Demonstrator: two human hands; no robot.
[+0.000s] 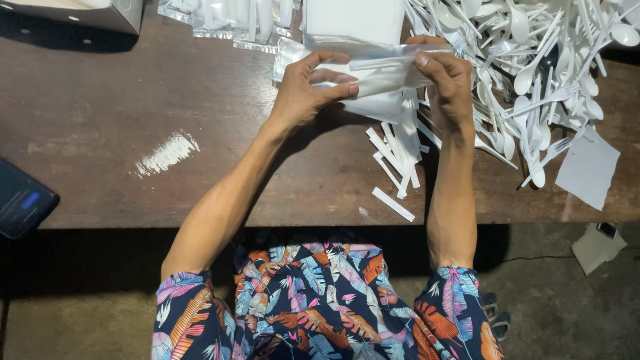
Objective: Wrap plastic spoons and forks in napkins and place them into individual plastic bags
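Where fingers pinch: clear packet [373, 70].

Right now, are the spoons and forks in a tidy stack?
No, the white plastic spoons and forks lie in a loose, jumbled heap on the wooden table.

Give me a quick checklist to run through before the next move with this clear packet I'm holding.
1. Both hands on the clear packet: ok. Left hand grips its left end, right hand its right end.
2. Packet lifted off the wooden table: ok, it is held above the surface.
3. Packet contents: white pieces show inside, but which ones, cannot tell.
4. Open or sealed end: cannot tell, fingers cover both ends.
5. Supply within reach: ok. Pile of white plastic cutlery lies right of the right hand, narrow white wrapped sticks just below the packet.
6. Stack of white napkins behind the packet: ok.
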